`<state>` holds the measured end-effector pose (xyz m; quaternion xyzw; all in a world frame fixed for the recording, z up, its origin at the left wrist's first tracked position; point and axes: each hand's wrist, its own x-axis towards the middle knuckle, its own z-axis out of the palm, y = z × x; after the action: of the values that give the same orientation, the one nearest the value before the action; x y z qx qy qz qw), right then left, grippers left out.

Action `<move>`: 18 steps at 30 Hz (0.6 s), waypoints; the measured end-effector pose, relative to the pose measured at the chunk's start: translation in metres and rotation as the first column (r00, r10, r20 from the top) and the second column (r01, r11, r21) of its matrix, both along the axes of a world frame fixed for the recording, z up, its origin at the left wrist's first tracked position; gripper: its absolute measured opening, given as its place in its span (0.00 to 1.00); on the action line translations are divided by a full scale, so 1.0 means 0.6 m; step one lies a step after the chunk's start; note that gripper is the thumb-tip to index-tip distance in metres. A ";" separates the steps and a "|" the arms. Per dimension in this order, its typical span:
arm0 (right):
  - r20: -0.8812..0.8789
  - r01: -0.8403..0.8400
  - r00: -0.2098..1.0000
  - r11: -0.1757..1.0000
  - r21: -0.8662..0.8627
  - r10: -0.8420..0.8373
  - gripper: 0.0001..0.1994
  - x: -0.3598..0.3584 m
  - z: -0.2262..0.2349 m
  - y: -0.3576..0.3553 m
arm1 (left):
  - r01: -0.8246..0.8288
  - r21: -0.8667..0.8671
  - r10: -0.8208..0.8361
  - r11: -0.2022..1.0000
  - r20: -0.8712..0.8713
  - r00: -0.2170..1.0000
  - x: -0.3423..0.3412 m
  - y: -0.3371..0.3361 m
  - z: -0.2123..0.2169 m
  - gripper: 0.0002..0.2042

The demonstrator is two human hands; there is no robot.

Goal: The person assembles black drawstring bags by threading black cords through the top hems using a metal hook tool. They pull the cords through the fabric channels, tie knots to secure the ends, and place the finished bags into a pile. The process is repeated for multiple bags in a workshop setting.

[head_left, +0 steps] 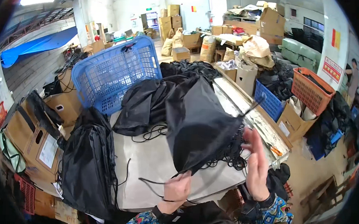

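A black drawstring bag [205, 122] spreads over the table in front of me, its cords bunched along the edge nearest my right hand. My left hand [177, 190] is closed on the bag's near corner, and a black cord trails out to its left. My right hand [257, 168] is raised beside the bag's right corner with the fingers apart. One thin cord [254, 105] stands up in the air above that corner. More black fabric bags [143, 105] lie in a heap behind it. Another stack of black bags [89, 164] hangs over the table's left side.
A blue plastic basket [117, 73] is tipped up at the table's far left. Cardboard boxes [33, 144] stand left of the pale table [144, 157]. Beyond the right edge are an orange crate [312, 92], a blue crate [268, 102] and a carton. A person [352, 81] stands far right.
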<state>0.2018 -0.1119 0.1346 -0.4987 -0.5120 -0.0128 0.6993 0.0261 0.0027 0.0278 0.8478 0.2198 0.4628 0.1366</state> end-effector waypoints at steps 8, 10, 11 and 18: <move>-0.593 0.197 0.801 0.973 0.124 -0.086 0.10 0.042 -0.086 -0.059 | 0.117 0.131 -0.053 0.984 -0.418 0.907 -0.007 -0.031 -0.033 0.15; -0.683 0.146 0.731 0.976 0.163 0.005 0.11 0.061 -0.129 -0.086 | 0.066 0.135 -0.009 0.989 -0.387 0.922 -0.012 -0.029 -0.037 0.14; -0.692 0.155 0.698 0.982 -0.105 -0.185 0.12 0.070 -0.153 -0.101 | 0.055 0.172 0.011 0.984 -0.362 0.932 -0.010 -0.028 -0.043 0.13; -0.743 0.001 0.669 1.000 0.017 0.012 0.15 0.077 -0.147 -0.059 | 0.157 0.231 -0.031 0.960 -0.469 0.882 -0.017 -0.029 -0.045 0.16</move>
<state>0.2483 -0.1474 0.0462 -0.4538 -0.1848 0.1892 0.8509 0.0161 -0.0147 0.0010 0.9536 0.1411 0.2659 -0.0105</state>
